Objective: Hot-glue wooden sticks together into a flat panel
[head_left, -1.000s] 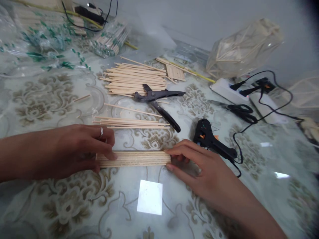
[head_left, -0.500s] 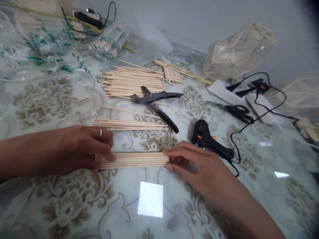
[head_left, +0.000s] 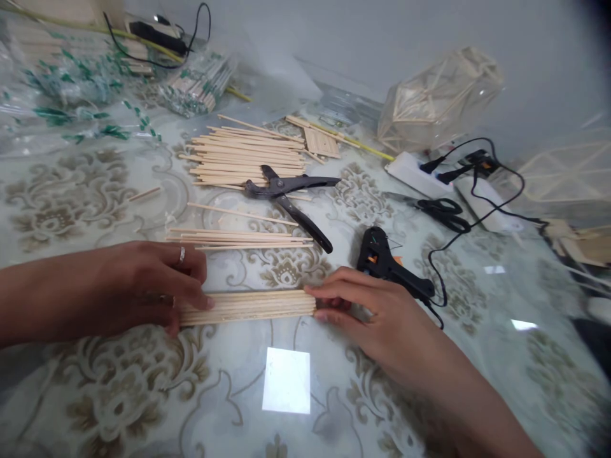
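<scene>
A flat row of thin wooden sticks (head_left: 258,305), laid side by side, lies on the patterned tabletop between my hands. My left hand (head_left: 143,286), with a ring on one finger, is closed around the left end and covers it. At the other end, my right hand (head_left: 363,302) pinches the sticks' tips between thumb and fingers. Just beyond them lie several loose sticks (head_left: 243,240), and further back a larger pile of sticks (head_left: 248,152). Dark pliers-like cutters (head_left: 286,191) rest with their handles spread, partly over that pile.
A black glue gun (head_left: 391,264) lies close beyond my right hand, its cord trailing right. Scissors (head_left: 442,212) and a white power strip (head_left: 420,175) with plugs sit behind it. Clear-covered stick frames (head_left: 439,102) stand at the back right, plastic-wrapped stick bundles (head_left: 198,79) at the back left.
The whole view has shifted slightly, so everything appears a little further left. Both hands keep their hold on the row of sticks, with no other clear change.
</scene>
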Tool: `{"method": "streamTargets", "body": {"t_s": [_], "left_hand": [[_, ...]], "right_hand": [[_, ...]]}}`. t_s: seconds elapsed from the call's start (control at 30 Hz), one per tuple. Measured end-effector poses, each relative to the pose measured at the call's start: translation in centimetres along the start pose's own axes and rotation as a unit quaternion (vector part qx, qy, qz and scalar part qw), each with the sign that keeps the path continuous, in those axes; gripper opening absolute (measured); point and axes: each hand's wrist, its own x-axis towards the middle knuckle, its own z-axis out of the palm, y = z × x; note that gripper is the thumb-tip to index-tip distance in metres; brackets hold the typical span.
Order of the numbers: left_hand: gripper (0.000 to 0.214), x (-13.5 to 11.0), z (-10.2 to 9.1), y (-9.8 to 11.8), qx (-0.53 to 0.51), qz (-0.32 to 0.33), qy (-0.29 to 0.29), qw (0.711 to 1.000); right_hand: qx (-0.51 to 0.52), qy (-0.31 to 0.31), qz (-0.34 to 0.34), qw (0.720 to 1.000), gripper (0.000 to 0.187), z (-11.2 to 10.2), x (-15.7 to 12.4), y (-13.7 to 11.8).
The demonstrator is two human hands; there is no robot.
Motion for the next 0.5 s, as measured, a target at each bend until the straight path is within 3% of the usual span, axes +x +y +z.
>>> {"method": "streamTargets", "body": {"t_s": [0.13, 0.3, 0.5], "left_hand": [[0.024, -0.1, 0.0, 0.0, -0.014, -0.004, -0.015, 1.0], [0.024, 0.0, -0.5, 1.0, 0.046, -0.023, -0.011, 0.999], [0.026, 0.2, -0.7, 0.7, 0.119, 0.058, 0.018, 0.991]], "right_hand": [[-0.019, 0.002, 0.004, 1.0, 0.02, 0.1, 0.0, -0.1], [-0.03, 0.0, 0.012, 0.999, 0.022, 0.4, 0.1, -0.3], [-0.034, -0.009, 0.009, 0.999, 0.019, 0.4, 0.1, -0.7]]}}
